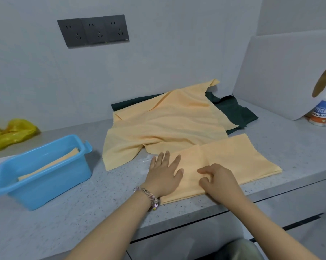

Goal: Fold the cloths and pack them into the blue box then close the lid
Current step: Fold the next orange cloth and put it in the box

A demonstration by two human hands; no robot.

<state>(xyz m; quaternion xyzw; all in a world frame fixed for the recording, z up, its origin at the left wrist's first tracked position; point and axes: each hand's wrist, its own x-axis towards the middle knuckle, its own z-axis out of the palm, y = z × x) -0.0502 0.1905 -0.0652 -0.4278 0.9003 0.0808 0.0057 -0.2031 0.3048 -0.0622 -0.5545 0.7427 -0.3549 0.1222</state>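
A: From the head camera, where does everything sit around the blue box (44, 171)?

B: The blue box stands open on the grey counter (102, 199), and a folded orange cloth (51, 165) leans inside it. Right of the box, near the counter's front edge, lies a half-folded orange cloth (227, 162). The left hand (165, 174) lies flat on that cloth's left end, fingers straight and spread, grasping nothing. It wears a beaded bracelet (150, 197) at the wrist.

A: And the other hand?

B: The right hand (217, 178) rests on the same cloth just beside the left, fingers curled down onto the fabric; I cannot tell whether it pinches it.

A: Beyond that?

B: Farther right of the box and nearer the wall, a loose orange cloth (164, 124) lies rumpled over a dark green cloth (231, 111). Behind the box sits a yellow plastic bag (10, 133).
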